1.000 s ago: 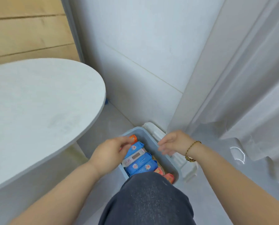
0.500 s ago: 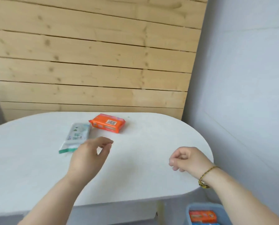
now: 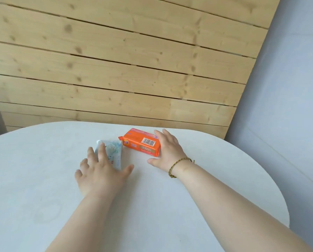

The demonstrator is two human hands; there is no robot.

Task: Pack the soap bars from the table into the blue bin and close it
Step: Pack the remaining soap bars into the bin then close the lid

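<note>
Two wrapped soap bars lie on the white oval table (image 3: 43, 179). The white-and-green soap bar (image 3: 113, 149) is partly covered by my left hand (image 3: 101, 171), whose fingers are spread flat over its near end. The orange soap bar (image 3: 143, 142) with a barcode lies just right of it. My right hand (image 3: 167, 150) is open, its fingers laid against the orange bar's right end and its thumb on the table. Neither bar is lifted. The blue bin is out of view.
A wall of pale wooden planks (image 3: 115, 70) stands behind the table. A grey wall (image 3: 288, 106) rises at the right, past the table's rounded right edge. My right wrist wears a thin braided bracelet (image 3: 179, 163).
One second ago my hands were at the blue bin on the floor. The view swung up to the table, and both hands have reached forward onto the two soap bars.
</note>
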